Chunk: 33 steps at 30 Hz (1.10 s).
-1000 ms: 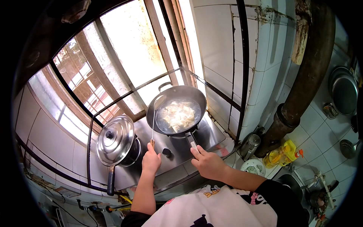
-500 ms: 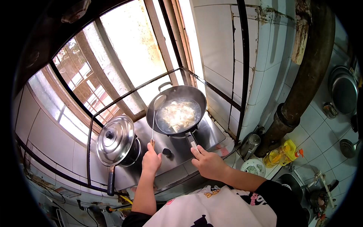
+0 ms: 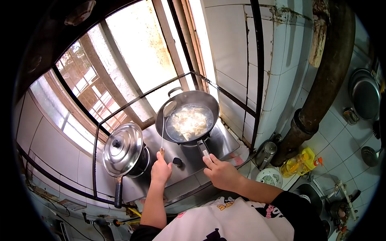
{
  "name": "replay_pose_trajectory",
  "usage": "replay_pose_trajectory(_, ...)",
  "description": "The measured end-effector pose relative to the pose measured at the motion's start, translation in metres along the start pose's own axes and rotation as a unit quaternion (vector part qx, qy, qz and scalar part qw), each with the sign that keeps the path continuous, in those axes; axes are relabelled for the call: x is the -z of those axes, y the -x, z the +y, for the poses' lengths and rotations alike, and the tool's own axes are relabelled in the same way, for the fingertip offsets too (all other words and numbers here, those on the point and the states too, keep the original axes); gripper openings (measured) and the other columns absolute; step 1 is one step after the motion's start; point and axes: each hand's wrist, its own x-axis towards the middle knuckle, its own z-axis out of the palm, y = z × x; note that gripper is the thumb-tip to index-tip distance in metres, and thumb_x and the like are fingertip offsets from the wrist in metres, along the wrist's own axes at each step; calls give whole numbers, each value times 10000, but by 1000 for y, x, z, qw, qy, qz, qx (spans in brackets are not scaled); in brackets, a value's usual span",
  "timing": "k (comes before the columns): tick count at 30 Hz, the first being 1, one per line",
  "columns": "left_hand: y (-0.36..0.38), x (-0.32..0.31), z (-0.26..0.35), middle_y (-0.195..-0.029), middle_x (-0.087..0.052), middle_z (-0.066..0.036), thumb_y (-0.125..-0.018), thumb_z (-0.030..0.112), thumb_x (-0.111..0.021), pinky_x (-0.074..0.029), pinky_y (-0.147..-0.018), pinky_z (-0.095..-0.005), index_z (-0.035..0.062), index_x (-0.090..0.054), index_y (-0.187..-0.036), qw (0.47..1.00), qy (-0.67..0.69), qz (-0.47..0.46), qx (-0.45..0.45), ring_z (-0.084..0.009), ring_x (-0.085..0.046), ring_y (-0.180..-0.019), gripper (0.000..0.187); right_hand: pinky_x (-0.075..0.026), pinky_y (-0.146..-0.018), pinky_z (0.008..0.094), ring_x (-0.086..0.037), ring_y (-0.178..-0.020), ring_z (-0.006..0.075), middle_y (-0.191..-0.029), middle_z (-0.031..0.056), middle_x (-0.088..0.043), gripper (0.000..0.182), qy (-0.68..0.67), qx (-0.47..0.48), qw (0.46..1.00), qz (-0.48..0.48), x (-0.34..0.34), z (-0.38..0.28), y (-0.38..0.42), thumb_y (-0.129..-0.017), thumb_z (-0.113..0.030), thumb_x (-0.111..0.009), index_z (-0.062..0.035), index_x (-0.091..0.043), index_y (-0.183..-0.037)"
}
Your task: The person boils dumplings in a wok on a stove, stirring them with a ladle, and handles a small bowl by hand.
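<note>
At the wok (image 3: 195, 97), a ladle (image 3: 163, 127) points lengthwise away from the left hand (image 3: 161, 172).

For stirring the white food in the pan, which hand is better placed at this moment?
The left hand, probably: it holds the ladle, whose head is at the left side of the pan, near the white food. The right hand grips the pan handle.

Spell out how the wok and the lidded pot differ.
The wok stands open, showing pale food in liquid; the lidded pot hides its contents.
The wok is dark grey and dull inside, while the pot's lid is shiny silver.
The right grip holds the wok's handle; the pot's handle is untouched.
Both are on the stove.
</note>
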Motion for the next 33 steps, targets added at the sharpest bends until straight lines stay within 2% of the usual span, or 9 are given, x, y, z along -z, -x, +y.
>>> replay_pose_trajectory(2, 0, 1, 0, -899, -650, -327, -825, 212, -728, -512, -756, -555, -9, -305, -1330, 1000, -1, -2, 1, -501, -637, -861, 695, -554, -851, 368, -595, -1175, 398, -1305, 268, -561, 52, -2, 1, 1000, 7, -1, 0, 0, -789, -70, -599, -33, -576, -817)
replay_pose_trajectory(5, 0, 1, 1, -898, -649, -328, -824, 217, -729, -514, -754, -555, -13, -304, -1333, 1000, -4, -2, 1, -501, -638, -859, 702, -553, -855, 369, -593, -1180, 399, -1309, 269, -558, 51, -1, 3, 1000, 7, 0, 1, 0, -790, -68, -598, -32, -575, -818)
replay_pose_trajectory(8, 0, 0, 0, -897, -649, -329, -823, 221, -731, -514, -755, -555, -13, -308, -1330, 1000, -1, 1, -2, -503, -637, -858, 701, -542, -877, 356, -562, -1197, 406, -1287, 256, -565, 80, 0, 0, 1000, -4, 1, 0, 0, -795, -80, -602, -23, -628, -844)
replay_pose_trajectory(14, 1, 3, 4, -911, -649, -330, -823, 230, -732, -515, -761, -555, -16, -311, -1332, 1000, -2, -4, 5, -504, -635, -869, 705, -560, -847, 370, -594, -1176, 403, -1303, 271, -562, 53, -7, -2, 1000, 1, 2, 0, -1, -790, -64, -596, -28, -573, -822)
replay_pose_trajectory(23, 1, 5, 7, -913, -651, -326, -823, 236, -736, -516, -765, -550, -21, -314, -1337, 1000, -4, -9, 15, -500, -637, -871, 713, -555, -850, 373, -591, -1170, 411, -1294, 274, -564, 57, -8, 5, 1000, 2, 0, 2, -1, -788, -59, -593, -23, -577, -829)
replay_pose_trajectory(29, 1, 4, 6, -914, -650, -327, -821, 234, -739, -516, -765, -550, -22, -318, -1330, 1000, -1, -6, 14, -495, -639, -875, 709, -557, -857, 365, -574, -1183, 420, -1278, 277, -564, 92, -4, 8, 1000, -4, 0, 2, -1, -780, -71, -604, -8, -626, -844)
replay_pose_trajectory(33, 2, 5, 8, -926, -653, -316, -830, 238, -733, -524, -771, -532, -33, -309, -1351, 1000, -12, -13, 18, -480, -647, -882, 725, -560, -836, 360, -594, -1165, 407, -1280, 270, -572, 55, -1, 11, 1000, 8, 0, 3, -1, -791, -68, -590, -26, -576, -823)
